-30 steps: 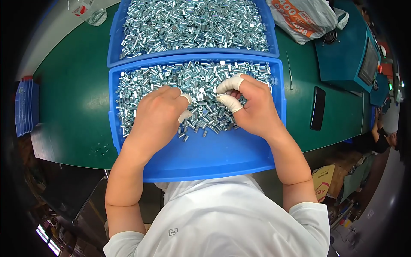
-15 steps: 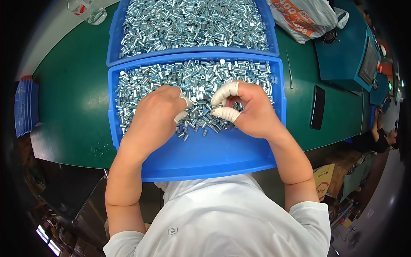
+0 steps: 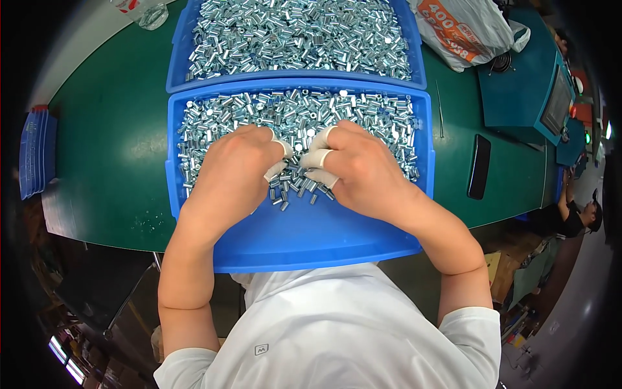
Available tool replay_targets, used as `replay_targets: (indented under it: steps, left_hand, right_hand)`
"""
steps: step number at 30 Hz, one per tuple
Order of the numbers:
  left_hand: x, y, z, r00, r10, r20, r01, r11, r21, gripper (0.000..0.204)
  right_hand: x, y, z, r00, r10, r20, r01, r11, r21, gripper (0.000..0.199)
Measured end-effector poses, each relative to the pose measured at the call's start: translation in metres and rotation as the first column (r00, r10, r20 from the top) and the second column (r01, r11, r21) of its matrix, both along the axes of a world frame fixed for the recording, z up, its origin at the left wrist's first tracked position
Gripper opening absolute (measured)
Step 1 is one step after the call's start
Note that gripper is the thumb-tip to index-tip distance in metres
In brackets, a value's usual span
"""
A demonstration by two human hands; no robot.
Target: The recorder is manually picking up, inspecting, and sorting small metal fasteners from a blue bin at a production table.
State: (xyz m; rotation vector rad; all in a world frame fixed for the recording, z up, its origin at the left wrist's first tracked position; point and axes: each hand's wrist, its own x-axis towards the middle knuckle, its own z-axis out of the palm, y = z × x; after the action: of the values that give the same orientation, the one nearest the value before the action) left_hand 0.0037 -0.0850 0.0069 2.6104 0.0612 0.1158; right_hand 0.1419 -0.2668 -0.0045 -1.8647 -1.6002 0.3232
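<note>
Both hands work over the near blue tray, which holds a layer of small shiny metal sleeves. My left hand hangs over the left-centre of the pile, its white-covered thumb and fingers curled together. Close beside it, my right hand reaches in from the right, with white covers on its bent thumb and fingers. The fingertips of both touch or hover just over the sleeves in the middle. Whatever is between them is hidden. A few loose sleeves lie at the pile's near edge.
A second blue tray full of similar sleeves adjoins the far side. On the green table lie a phone, a thin rod, a plastic bag and a teal machine. Stacked blue trays stand left; a person is far right.
My right hand has moved left toward my left hand and turned knuckles-up, its fingers curling down to the pile. My left hand stays nearly in place.
</note>
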Motion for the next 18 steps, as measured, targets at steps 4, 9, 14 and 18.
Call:
replay_targets:
  steps: [4, 9, 14, 18]
  left_hand:
    - [-0.001, 0.001, -0.003, 1.0, -0.002, 0.028, 0.003, 1.0, -0.019, 0.016]
    - [0.001, -0.005, -0.004, 1.0, -0.003, -0.016, 0.003, 1.0, 0.001, 0.015]
    - [0.001, -0.006, -0.002, 0.997, -0.027, -0.066, 0.026, 1.0, -0.013, 0.014]
    - [-0.001, -0.006, -0.002, 0.997, -0.066, -0.029, 0.066, 0.998, 0.002, 0.012]
  right_hand:
    - [-0.008, 0.013, 0.005, 0.987, 0.079, 0.137, -0.064, 0.992, -0.11, 0.011]
    - [-0.014, 0.015, 0.001, 0.981, 0.045, 0.189, -0.014, 0.987, -0.163, 0.01]
    - [-0.014, 0.013, 0.0, 0.983, 0.033, 0.182, -0.002, 0.986, -0.169, 0.013]
    - [-0.009, 0.004, 0.002, 0.993, 0.003, 0.115, 0.011, 0.992, -0.123, 0.018]
